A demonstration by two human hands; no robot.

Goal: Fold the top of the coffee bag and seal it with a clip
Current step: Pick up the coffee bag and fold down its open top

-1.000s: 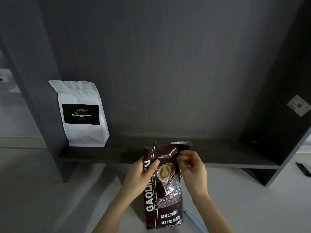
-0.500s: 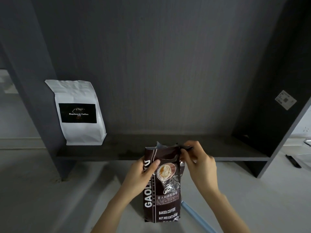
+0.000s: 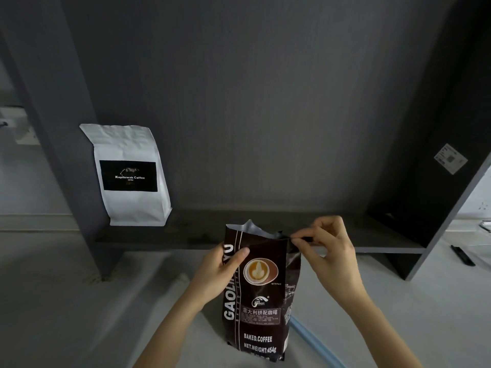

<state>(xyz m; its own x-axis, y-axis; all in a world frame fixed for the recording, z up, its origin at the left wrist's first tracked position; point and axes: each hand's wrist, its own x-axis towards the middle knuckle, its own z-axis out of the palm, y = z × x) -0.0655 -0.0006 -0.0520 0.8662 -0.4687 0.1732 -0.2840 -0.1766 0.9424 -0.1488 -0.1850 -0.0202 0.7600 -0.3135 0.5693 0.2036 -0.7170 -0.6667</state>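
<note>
A dark brown coffee bag [image 3: 261, 309] with a latte picture and white lettering stands upright in front of me. Its top is open, and the silver lining shows at the mouth. My left hand [image 3: 218, 272] grips the bag's upper left side, thumb across the front. My right hand [image 3: 329, 251] pinches the top right corner of the bag between thumb and fingertips and holds it out to the right. No clip is in view.
A white coffee bag [image 3: 130, 176] with a black label stands at the left end of a low dark shelf [image 3: 372, 243]. Dark panels wall the shelf at the back and both sides. A light blue strip [image 3: 316, 343] lies on the grey floor behind the brown bag. A black object [image 3: 462, 254] lies at far right.
My right hand has moved from the crumpled front of the bag's top to its right corner and drawn it outward. The bag's upper part now looks flatter and smoother.
</note>
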